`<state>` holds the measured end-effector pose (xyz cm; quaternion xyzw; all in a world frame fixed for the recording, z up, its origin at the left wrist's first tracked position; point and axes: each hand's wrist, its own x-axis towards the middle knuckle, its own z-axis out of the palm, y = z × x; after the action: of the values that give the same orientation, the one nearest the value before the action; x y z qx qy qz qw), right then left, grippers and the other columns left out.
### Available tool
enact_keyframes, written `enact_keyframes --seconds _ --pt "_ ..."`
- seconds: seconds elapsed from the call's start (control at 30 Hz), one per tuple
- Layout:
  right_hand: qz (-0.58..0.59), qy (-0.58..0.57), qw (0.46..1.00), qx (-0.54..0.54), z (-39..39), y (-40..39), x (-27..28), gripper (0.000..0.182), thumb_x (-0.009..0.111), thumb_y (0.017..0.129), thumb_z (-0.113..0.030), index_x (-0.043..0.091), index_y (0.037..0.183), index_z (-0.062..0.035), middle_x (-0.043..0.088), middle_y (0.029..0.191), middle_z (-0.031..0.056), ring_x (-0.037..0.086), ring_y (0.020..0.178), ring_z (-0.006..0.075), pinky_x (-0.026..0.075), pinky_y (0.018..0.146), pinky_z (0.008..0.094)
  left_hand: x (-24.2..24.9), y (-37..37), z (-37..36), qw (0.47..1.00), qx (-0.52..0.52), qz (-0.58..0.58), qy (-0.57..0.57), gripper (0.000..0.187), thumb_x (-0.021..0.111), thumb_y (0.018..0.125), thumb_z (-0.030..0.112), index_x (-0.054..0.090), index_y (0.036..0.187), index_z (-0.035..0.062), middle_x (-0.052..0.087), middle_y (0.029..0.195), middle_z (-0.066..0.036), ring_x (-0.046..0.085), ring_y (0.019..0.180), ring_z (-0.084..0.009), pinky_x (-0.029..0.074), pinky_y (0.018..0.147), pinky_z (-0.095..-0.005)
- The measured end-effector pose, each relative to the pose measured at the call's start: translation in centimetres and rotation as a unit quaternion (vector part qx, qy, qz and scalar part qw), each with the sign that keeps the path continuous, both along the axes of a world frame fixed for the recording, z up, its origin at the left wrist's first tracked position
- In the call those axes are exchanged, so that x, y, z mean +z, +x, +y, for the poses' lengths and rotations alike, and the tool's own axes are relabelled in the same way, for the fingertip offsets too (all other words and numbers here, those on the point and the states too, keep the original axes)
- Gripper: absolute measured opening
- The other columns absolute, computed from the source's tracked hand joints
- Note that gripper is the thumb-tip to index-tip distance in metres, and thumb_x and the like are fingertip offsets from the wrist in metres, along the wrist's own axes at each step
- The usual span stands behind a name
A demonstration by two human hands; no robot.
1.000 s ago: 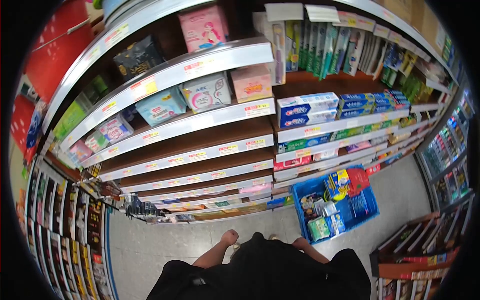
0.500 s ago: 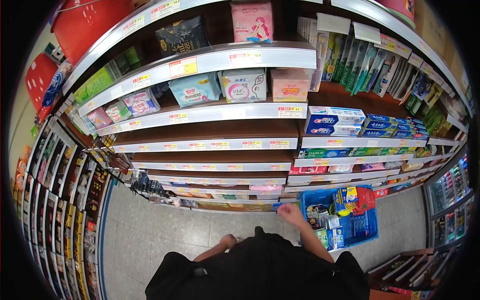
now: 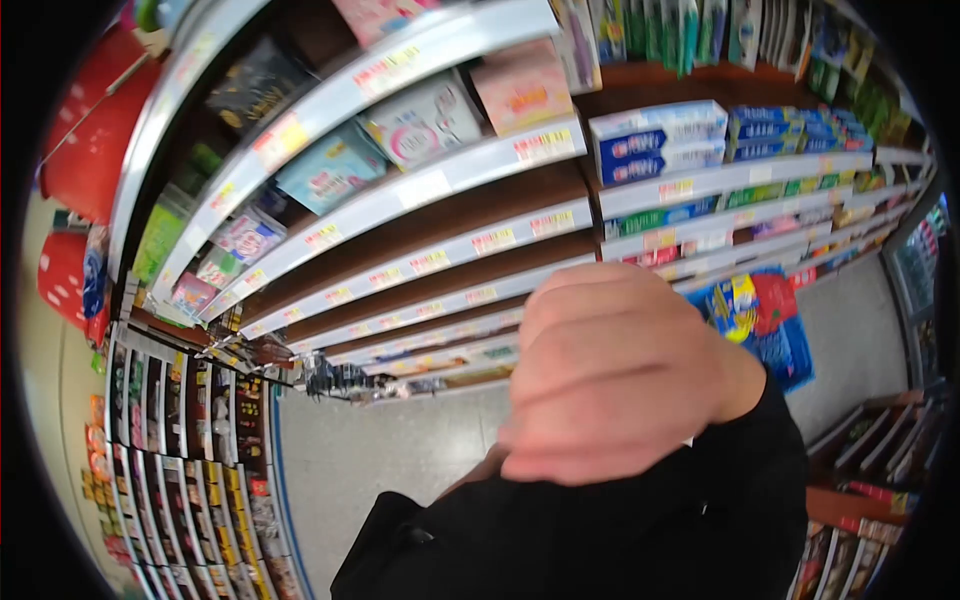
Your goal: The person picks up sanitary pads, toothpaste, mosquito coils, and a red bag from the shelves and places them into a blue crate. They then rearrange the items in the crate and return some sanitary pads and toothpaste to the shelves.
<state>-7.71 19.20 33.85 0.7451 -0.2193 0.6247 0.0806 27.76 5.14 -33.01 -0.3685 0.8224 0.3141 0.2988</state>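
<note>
Large and close to the camera, my right hand (image 3: 620, 375) shows its back and curled, closed fingers; whether something is in them is hidden. It covers part of the lower shelves. Of my left arm, only a blurred bit of skin (image 3: 478, 472) shows behind the right hand, with the left fingers hidden. Beyond my right wrist, partly covered, a blue crate (image 3: 797, 350) on the floor holds a yellow and blue pack (image 3: 735, 305) and a red pack (image 3: 774, 300).
Shelves ahead carry a light blue pack (image 3: 330, 178), a pink pack (image 3: 522, 92) and toothpaste boxes (image 3: 660, 140). Red polka-dot items (image 3: 65, 275) are at the left edge. A rack of goods (image 3: 195, 440) stands lower left, another shelf (image 3: 850, 500) lower right.
My right hand has risen from beside the crate to close before the camera. The view has tilted and shifted, and my left hand has dropped mostly out of sight.
</note>
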Motion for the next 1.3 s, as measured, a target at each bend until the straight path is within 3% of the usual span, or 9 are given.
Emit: enact_keyframes --seconds 0.07,0.27,0.33,0.4,0.7,0.93,1.07,1.3 --pt "-0.022 -0.049 0.998 0.016 -0.2 1.2 -0.3 0.017 0.077 0.069 -0.005 0.069 0.084 -0.0039 0.06 0.072 0.007 0.056 0.058 0.0207 0.043 0.05 0.0315 -0.6 -0.5 0.5 0.999 0.029 0.023 -0.007 0.041 0.052 0.084 0.035 0.069 0.104 0.0036 0.065 0.111 -0.024 0.06 0.109 -0.0367 0.048 0.093 -0.0435" --pt "-0.035 -0.021 0.997 0.063 1.6 2.6 -2.6 0.016 0.076 0.07 -0.007 0.068 0.084 -0.0042 0.06 0.072 0.0074 0.057 0.058 0.0218 0.044 0.051 0.0325 -1.8 -1.0 0.2 0.993 0.11 0.043 -0.018 0.039 0.053 0.083 0.035 0.07 0.1 0.0032 0.067 0.104 -0.024 0.064 0.103 -0.037 0.05 0.089 -0.0432" --pt "-0.033 -0.004 0.996 0.078 2.2 2.6 -3.0 0.016 0.076 0.071 -0.008 0.068 0.084 -0.0042 0.06 0.072 0.0076 0.057 0.059 0.0222 0.044 0.051 0.0328 5.4 -3.3 0.2 0.996 0.09 -0.013 0.019 0.034 0.055 0.081 0.032 0.07 0.093 0.004 0.069 0.094 -0.023 0.066 0.095 -0.036 0.052 0.082 -0.042" --pt "-0.03 0.008 0.996 0.084 2.6 2.5 -3.2 0.016 0.076 0.071 -0.009 0.068 0.084 -0.0043 0.061 0.072 0.0078 0.057 0.059 0.0226 0.044 0.051 0.0332 4.5 -2.6 0.7 0.994 0.097 0.052 0.015 0.031 0.056 0.08 0.03 0.07 0.092 0.0046 0.069 0.093 -0.022 0.067 0.093 -0.0348 0.052 0.081 -0.0407" --pt "-0.03 0.031 0.993 0.114 4.2 2.4 -4.7 0.016 0.075 0.073 -0.013 0.067 0.085 -0.0046 0.061 0.071 0.0085 0.058 0.06 0.0243 0.045 0.052 0.0347 4.5 -2.7 1.8 0.994 0.109 0.007 0.02 0.034 0.054 0.084 0.031 0.069 0.098 0.0054 0.07 0.1 -0.019 0.066 0.099 -0.0331 0.051 0.087 -0.0388" --pt "-0.042 0.075 0.99 0.113 3.8 3.7 -5.9 0.017 0.074 0.074 -0.016 0.066 0.085 -0.0049 0.061 0.071 0.009 0.059 0.061 0.0256 0.045 0.053 0.0359 9.2 -4.4 3.8 0.981 0.194 -0.02 0.0 0.034 0.054 0.082 0.03 0.069 0.099 0.004 0.069 0.099 -0.02 0.066 0.097 -0.0337 0.051 0.085 -0.0392" --pt "-0.04 0.075 0.991 0.106 4.2 3.7 -5.4 0.018 0.073 0.075 -0.017 0.066 0.085 -0.005 0.061 0.071 0.0093 0.059 0.061 0.0264 0.046 0.054 0.0365 4.2 -2.0 3.5 0.985 0.173 0.016 0.014 0.034 0.056 0.081 0.03 0.069 0.096 0.0029 0.07 0.098 -0.02 0.066 0.096 -0.0341 0.051 0.083 -0.0388" --pt "-0.047 0.077 0.99 0.104 5.6 3.9 -5.6 0.019 0.072 0.076 -0.021 0.065 0.086 -0.0052 0.062 0.071 0.0099 0.06 0.062 0.0277 0.046 0.055 0.0377 9.2 -2.3 4.6 0.988 0.152 0.002 0.021 0.035 0.057 0.08 0.031 0.068 0.097 0.0029 0.07 0.095 -0.02 0.067 0.094 -0.0323 0.051 0.082 -0.0384"
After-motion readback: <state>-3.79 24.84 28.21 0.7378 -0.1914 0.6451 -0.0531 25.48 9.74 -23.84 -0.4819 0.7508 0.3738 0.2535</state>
